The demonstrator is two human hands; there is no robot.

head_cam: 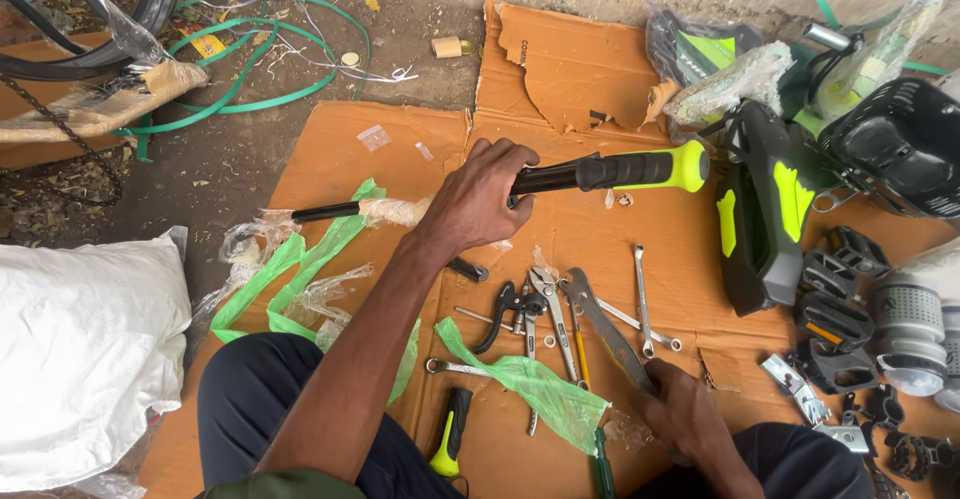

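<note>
Cardboard (pixel 560 69) sheets on the ground carry everything. The left hand (pixel 475 199) is clamped around a black bicycle handlebar (pixel 600 172) with a yellow-green grip end, held level above the middle of the cardboard; its far end is wrapped in plastic film (pixel 390 211). The right hand (pixel 685 414) is closed on a large metal tool (pixel 605 329) near the cardboard's near edge. Between the hands lie pliers (pixel 548 304), spanners (pixel 642 294) and green plastic strips (pixel 540 384). Black pedals (pixel 835 299) sit at the right edge.
</note>
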